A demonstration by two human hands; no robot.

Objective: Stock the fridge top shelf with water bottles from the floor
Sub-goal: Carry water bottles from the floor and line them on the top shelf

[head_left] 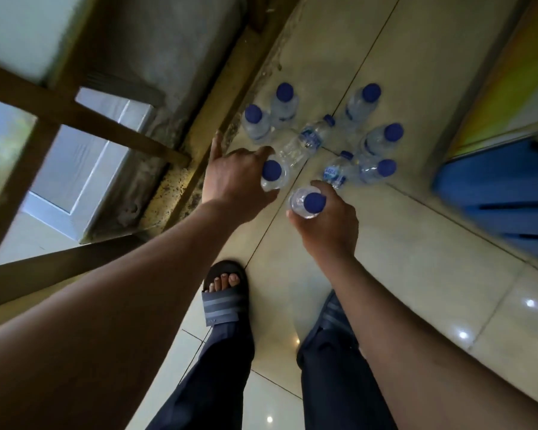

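Several clear water bottles with blue caps stand or lie on the tiled floor (416,212). My left hand (233,181) grips one upright bottle (273,175) by its upper body, forefinger stretched out toward the wall. My right hand (326,225) grips a second bottle (306,201) just below its cap. Beyond the hands, two bottles lie on their sides (308,141), (336,172). Others stand upright at the back left (284,102), (255,122) and at the right (362,103), (382,139), (378,170). The fridge is not in view.
A wooden window frame (75,110) and a concrete wall base (180,187) run along the left. A blue crate-like object (503,193) and a yellow panel (510,72) stand at the right. My feet in dark sandals (222,293) are on the tiles below the hands.
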